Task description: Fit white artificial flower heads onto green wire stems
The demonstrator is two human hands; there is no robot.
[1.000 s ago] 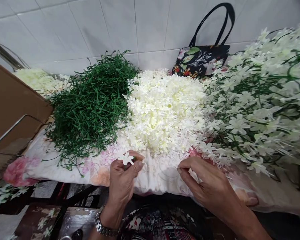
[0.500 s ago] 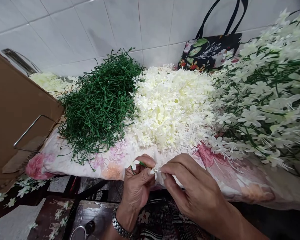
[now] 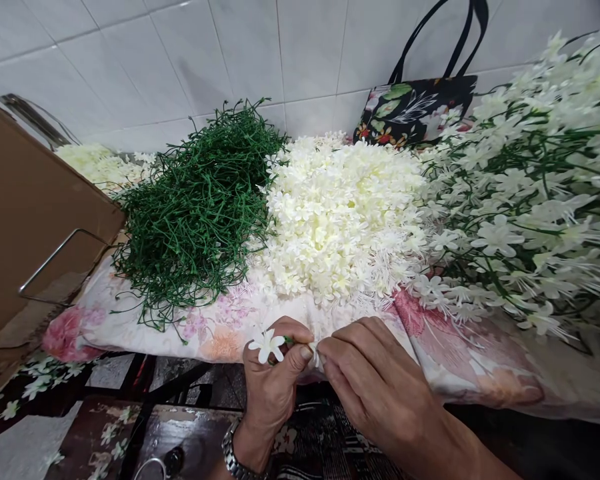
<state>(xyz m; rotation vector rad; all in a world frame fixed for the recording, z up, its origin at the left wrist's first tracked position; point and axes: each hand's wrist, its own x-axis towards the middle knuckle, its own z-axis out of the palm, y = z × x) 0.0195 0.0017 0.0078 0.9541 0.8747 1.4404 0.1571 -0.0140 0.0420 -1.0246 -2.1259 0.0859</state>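
Observation:
My left hand (image 3: 275,367) is closed in a pinch on a green artificial flower stem (image 3: 289,341). An open white artificial flower (image 3: 267,347) on that stem faces me beside the knuckles. Against it, my right hand (image 3: 375,373) pinches a small white blossom (image 3: 314,348) between thumb and forefinger; the fingertips cover most of it. Both hands meet just over the near edge of the flowered cloth (image 3: 220,343). Beyond them lies a heap of loose white blossoms (image 3: 340,213). To its left spreads a tangled pile of green plastic stems (image 3: 205,207).
Finished-looking white flower sprays (image 3: 530,200) are heaped on the right. A cardboard box (image 3: 35,233) with a wire handle stands at the left. A black floral bag (image 3: 415,110) leans on the tiled wall (image 3: 240,53). Below is a dark wooden stool (image 3: 180,433).
The white flower in my left hand has turned to face me. My right fingers have closed in over the small blossom, nearer to my left thumb.

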